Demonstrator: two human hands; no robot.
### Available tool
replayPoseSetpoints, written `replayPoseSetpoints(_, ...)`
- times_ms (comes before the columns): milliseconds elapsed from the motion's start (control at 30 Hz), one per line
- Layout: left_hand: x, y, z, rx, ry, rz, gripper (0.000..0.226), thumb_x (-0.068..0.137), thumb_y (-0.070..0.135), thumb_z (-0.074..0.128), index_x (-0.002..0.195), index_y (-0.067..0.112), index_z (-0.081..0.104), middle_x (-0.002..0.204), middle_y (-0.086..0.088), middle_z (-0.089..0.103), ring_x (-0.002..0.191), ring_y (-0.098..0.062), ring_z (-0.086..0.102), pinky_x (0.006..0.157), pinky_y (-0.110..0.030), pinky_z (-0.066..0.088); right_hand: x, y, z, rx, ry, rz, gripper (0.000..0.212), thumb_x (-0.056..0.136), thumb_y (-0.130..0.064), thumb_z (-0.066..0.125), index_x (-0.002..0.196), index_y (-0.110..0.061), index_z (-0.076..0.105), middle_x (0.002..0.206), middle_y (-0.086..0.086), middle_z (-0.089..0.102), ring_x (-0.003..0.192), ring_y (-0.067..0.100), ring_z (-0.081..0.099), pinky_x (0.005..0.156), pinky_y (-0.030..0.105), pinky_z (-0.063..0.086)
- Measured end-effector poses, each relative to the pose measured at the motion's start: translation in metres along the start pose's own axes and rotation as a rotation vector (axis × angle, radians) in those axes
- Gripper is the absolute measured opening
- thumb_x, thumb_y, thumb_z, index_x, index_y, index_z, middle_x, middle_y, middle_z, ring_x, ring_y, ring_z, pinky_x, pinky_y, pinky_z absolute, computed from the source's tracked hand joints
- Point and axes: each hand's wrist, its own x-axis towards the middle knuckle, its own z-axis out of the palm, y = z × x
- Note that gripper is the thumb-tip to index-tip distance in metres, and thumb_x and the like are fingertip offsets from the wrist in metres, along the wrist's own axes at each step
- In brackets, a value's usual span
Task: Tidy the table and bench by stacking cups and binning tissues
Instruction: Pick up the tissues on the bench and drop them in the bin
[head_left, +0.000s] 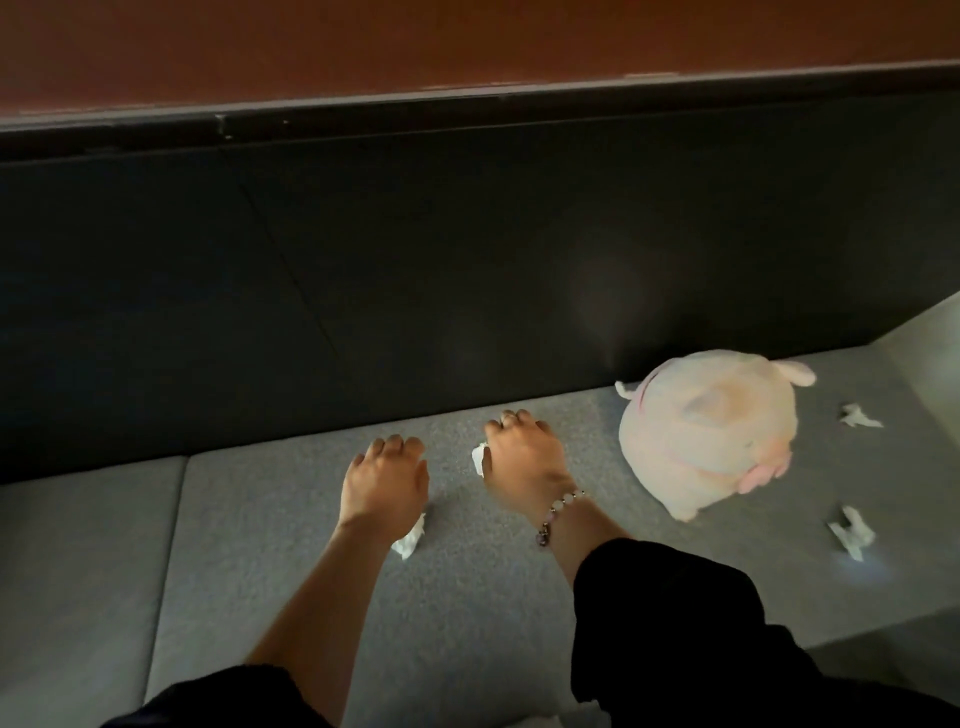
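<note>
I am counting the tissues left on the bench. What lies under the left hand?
A white tissue sticks out beneath the left hand near the wrist. The palm covers the rest, so whether the fingers grip it is hidden.

No readable text, label or number on bench (260, 545) or plush toy (701, 436).

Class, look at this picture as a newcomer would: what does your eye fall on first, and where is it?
First, the pale pink plush toy on the right of the grey bench cushion. Then the left hand and right hand reaching down left of it, a white tissue at the right thumb. Two crumpled scraps lie right of the toy.
</note>
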Motion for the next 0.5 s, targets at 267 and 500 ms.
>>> replayPoseSetpoints(267,-0.007,0.038,0.025,-0.029,-0.059,-0.178,0.032,0.097,0.03,0.038,0.124,0.02,0.051,0.122,-0.003,0.058,0.113,-0.02,0.052,0.09,-0.033,0.044,-0.01,0.074,0.029,0.105,-0.01,-0.007,0.041,0.093,-0.029,0.04,0.13,-0.011,0.048,0.134,0.008,0.05,0.119,0.023,0.045,0.095,0.034,0.038)
replayPoseSetpoints(500,-0.005,0.048,0.066,-0.037,-0.132,-0.167,0.03,0.095,0.028,0.041,0.122,0.021,0.053,0.118,0.0,0.058,0.108,-0.017,0.054,0.087,-0.029,0.044,-0.024,0.099,0.081,0.198,-0.154,0.125,0.036,0.095,-0.029,0.034,0.123,-0.011,0.049,0.125,0.006,0.052,0.115,0.021,0.047,0.094,0.034,0.038)
